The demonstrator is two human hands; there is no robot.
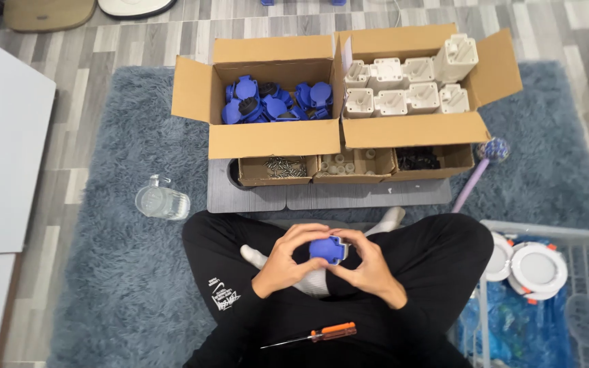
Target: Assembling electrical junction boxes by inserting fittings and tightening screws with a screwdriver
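My left hand (pixel 286 262) and right hand (pixel 368 262) both closed in a grip around one blue plastic part (pixel 326 249), held over my crossed legs, orange-handled screwdriver (pixel 315 335) resting on my lap, open box of blue parts (pixel 275 102) ahead on the rug (pixel 124 272).

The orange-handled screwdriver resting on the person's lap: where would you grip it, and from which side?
Probably by the orange handle, coming from above on its right end. The screwdriver lies nearly flat across the black trousers, thin shaft pointing left, so the thick handle offers the only sure hold. Both the left hand and right hand are wrapped around a blue part.
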